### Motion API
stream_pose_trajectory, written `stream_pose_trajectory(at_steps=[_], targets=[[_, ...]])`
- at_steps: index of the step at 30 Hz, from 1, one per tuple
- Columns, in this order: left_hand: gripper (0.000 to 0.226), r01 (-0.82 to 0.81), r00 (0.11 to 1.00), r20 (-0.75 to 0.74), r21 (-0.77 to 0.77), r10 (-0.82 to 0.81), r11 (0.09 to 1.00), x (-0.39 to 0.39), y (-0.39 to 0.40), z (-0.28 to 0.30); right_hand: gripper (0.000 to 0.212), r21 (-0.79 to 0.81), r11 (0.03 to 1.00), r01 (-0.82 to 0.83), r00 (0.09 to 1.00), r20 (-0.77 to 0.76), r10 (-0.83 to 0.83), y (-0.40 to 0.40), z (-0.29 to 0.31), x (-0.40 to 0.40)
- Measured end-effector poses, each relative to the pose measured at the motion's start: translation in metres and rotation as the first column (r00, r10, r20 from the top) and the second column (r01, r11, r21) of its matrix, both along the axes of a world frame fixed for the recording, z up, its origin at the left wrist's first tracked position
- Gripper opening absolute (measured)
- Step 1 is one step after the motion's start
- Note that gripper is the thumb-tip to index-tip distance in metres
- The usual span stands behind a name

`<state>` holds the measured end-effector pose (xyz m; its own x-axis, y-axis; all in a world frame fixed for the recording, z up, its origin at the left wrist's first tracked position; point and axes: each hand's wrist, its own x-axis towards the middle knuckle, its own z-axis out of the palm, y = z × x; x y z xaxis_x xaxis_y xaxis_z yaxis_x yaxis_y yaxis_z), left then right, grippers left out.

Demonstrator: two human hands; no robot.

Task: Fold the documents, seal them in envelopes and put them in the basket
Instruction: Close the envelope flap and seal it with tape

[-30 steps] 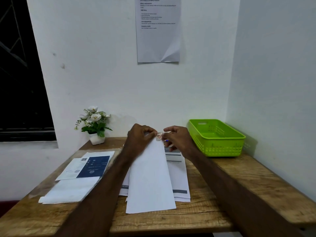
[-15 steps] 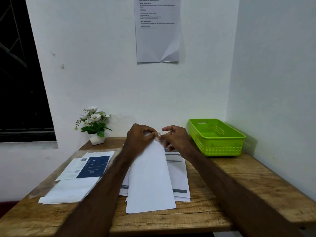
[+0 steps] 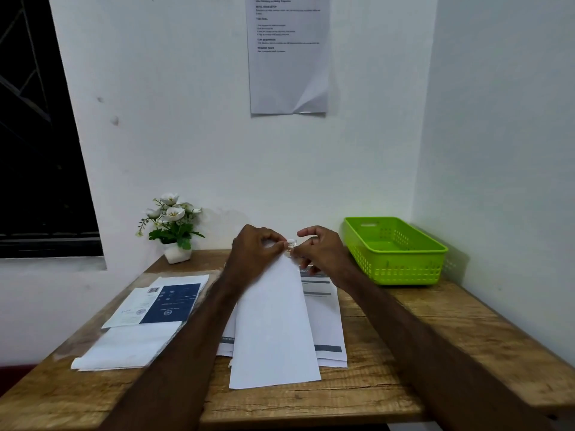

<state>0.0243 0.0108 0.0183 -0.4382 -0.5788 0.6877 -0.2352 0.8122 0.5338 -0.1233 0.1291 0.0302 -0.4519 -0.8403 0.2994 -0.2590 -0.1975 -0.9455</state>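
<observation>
Sealing step in hand: the left hand (image 3: 253, 255) pinches the far end of the envelope (image 3: 275, 325), which lies on the documents (image 3: 326, 315) mid-table. The right hand (image 3: 320, 253) pinches a small pale piece (sticker or tape, unclear) at that end. Next, probably: press it flat, then carry the envelope to the basket (image 3: 395, 248).

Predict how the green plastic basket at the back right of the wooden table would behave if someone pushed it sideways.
The green plastic basket probably slides easily: it looks empty, and its perforated walls suggest little weight. It seems unlikely to tip, being low and wide with a broad base. It likely keeps its shape, since its rim looks rigid, though the wall close beside it would stop travel to the right.
</observation>
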Motion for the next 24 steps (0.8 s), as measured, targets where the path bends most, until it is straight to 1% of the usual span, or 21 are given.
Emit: stream_pose_trajectory(at_steps=[4, 7, 10, 15, 19, 21, 24], targets=[[0.012, -0.003, 1.000, -0.009, 0.008, 0.003, 1.000, 0.000, -0.001, -0.001, 0.038, -0.006, 1.000, 0.007, 1.000, 0.008, -0.007, 0.000, 0.001, 0.001], [0.010, -0.012, 1.000, -0.020, 0.026, 0.012, 1.000, 0.001, -0.001, -0.001, 0.030, 0.010, 1.000, 0.030, 1.000, 0.001, -0.030, 0.000, 0.000, 0.002], [0.010, -0.005, 0.999, -0.035, 0.036, 0.006, 0.999, 0.001, -0.001, 0.000, 0.022, 0.034, 0.999, 0.014, 1.000, -0.012, -0.013, 0.000, -0.003, 0.002], [0.008, -0.002, 0.998, -0.057, 0.042, 0.004, 0.999, 0.002, 0.002, 0.002, 0.026, 0.040, 0.999, 0.037, 0.999, -0.011, -0.037, -0.002, -0.007, 0.007], [0.009, 0.007, 0.997, -0.073, 0.056, -0.003, 0.998, 0.002, 0.003, 0.003, 0.028, 0.006, 0.996, 0.089, 0.995, 0.036, -0.089, -0.002, -0.006, 0.011], [0.009, 0.012, 0.997, -0.073, 0.060, -0.008, 0.998, 0.002, 0.003, 0.002, 0.026, -0.004, 0.996, 0.086, 0.996, 0.030, -0.085, -0.002, -0.006, 0.011], [0.009, 0.011, 0.997, -0.079, 0.064, -0.006, 0.998, 0.002, 0.003, 0.002, 0.017, 0.007, 0.998, 0.059, 0.998, 0.000, -0.059, -0.003, -0.008, 0.011]])
